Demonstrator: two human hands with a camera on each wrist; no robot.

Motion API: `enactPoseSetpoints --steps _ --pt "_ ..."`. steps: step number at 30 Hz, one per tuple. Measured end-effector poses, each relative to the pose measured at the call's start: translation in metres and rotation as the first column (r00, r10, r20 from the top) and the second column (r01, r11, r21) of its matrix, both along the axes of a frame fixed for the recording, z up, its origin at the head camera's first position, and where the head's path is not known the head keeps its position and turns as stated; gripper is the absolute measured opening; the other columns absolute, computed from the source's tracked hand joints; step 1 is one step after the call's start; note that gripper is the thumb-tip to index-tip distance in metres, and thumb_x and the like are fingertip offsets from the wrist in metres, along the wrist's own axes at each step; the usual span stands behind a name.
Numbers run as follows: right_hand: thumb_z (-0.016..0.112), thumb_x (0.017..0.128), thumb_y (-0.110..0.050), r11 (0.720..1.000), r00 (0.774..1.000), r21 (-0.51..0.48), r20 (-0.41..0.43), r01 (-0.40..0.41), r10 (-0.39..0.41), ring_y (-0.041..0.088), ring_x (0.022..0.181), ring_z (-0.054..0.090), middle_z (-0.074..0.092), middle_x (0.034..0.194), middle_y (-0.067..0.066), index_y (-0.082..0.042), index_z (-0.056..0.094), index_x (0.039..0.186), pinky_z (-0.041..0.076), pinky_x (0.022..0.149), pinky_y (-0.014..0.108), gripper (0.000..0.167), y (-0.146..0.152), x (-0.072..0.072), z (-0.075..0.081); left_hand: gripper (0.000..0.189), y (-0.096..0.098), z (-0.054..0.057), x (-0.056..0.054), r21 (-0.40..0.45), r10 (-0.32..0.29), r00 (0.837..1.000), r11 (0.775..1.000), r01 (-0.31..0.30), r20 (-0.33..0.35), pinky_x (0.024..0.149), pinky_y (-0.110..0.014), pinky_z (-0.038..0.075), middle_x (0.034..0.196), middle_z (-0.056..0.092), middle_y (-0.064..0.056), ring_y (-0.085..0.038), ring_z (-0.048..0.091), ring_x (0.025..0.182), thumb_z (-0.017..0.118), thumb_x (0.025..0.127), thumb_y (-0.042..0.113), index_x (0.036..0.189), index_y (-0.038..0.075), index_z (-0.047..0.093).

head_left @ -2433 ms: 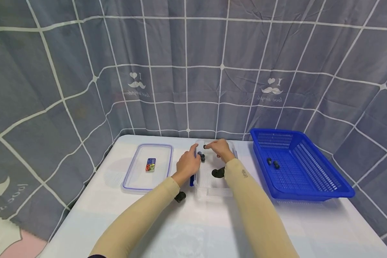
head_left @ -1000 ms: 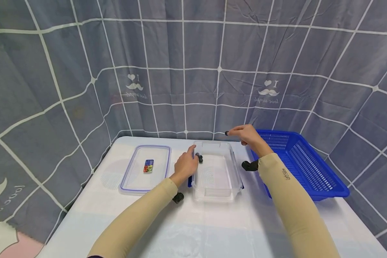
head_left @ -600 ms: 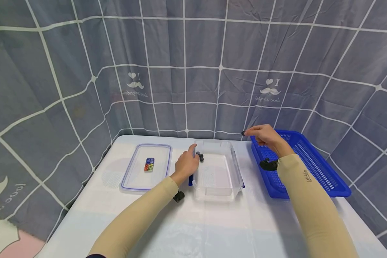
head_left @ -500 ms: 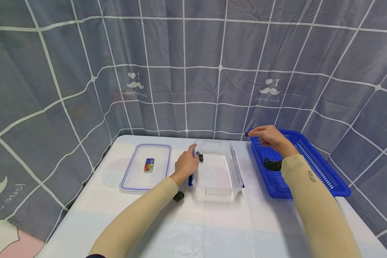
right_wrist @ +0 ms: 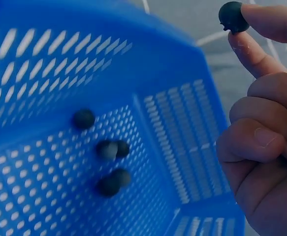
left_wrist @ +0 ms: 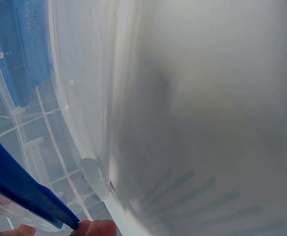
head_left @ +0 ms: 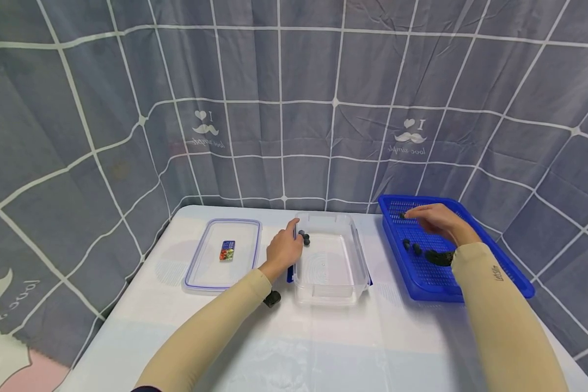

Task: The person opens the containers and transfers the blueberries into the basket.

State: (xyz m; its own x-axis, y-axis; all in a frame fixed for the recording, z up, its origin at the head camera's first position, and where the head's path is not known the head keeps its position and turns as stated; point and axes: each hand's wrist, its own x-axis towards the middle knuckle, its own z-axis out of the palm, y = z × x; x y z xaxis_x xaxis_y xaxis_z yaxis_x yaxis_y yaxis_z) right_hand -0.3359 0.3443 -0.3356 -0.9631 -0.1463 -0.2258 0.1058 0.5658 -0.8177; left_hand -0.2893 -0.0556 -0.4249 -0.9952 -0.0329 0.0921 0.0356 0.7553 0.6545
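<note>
My right hand (head_left: 441,220) is over the far left part of the blue perforated basket (head_left: 433,293), pinching a dark blueberry (right_wrist: 233,17) between thumb and index finger. Beneath it, several blueberries (right_wrist: 108,187) lie on the basket floor. At the middle of the table, my left hand (head_left: 283,251) grips the left side of a clear plastic container (head_left: 330,294), by its blue latch (left_wrist: 30,191). A small cluster of blueberries (head_left: 306,239) sits inside the container near its left wall, beside the left fingers.
Left of the container lies a clear lid (head_left: 201,279) with a blue seal and a small printed label (head_left: 227,250). A white cloth covers the table (head_left: 294,348). Grey grid-patterned curtain (head_left: 255,71) encloses the back and sides.
My right hand has lifted a blueberry out of the container and carried it right, then lowered it over the basket. The left hand has stayed at the container's left side.
</note>
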Motion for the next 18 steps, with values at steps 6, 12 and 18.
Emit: enactPoseSetpoints --steps 6,12,18 --pt "0.072 0.092 -0.028 1.000 0.998 -0.012 0.062 0.009 -0.008 0.008 0.048 0.037 0.039 0.049 -0.010 -0.009 0.074 0.101 0.036 0.051 0.027 0.020 0.018 -0.001 -0.019 0.052 0.001 0.001 0.000 0.000 -0.005 1.000 1.000 0.005 0.000 0.068 -0.044 0.048 0.115 0.065 -0.014 -0.027 0.060 0.084 0.041 0.105 0.033 0.157 0.030 0.035" --pt "0.070 0.092 -0.027 0.997 0.990 0.078 0.139 -0.003 -0.008 0.007 0.046 0.037 0.040 0.047 -0.010 -0.021 0.063 0.061 0.035 0.048 0.026 0.032 0.028 0.002 -0.032 0.052 0.001 0.002 0.001 0.003 -0.006 1.000 1.000 0.006 0.000 0.066 -0.043 0.047 0.111 0.065 -0.013 -0.025 0.058 0.080 0.040 0.105 0.032 0.157 0.030 0.035" --pt "0.067 0.092 -0.034 0.977 0.986 0.213 0.166 -0.025 -0.011 0.008 0.046 0.039 0.040 0.047 -0.008 -0.022 0.043 0.046 0.036 0.048 0.024 0.053 0.035 0.004 -0.040 0.052 0.001 0.002 0.002 0.007 -0.008 1.000 1.000 0.007 0.009 0.061 -0.039 0.043 0.110 0.064 -0.012 -0.023 0.055 0.076 0.040 0.105 0.033 0.157 0.030 0.034"
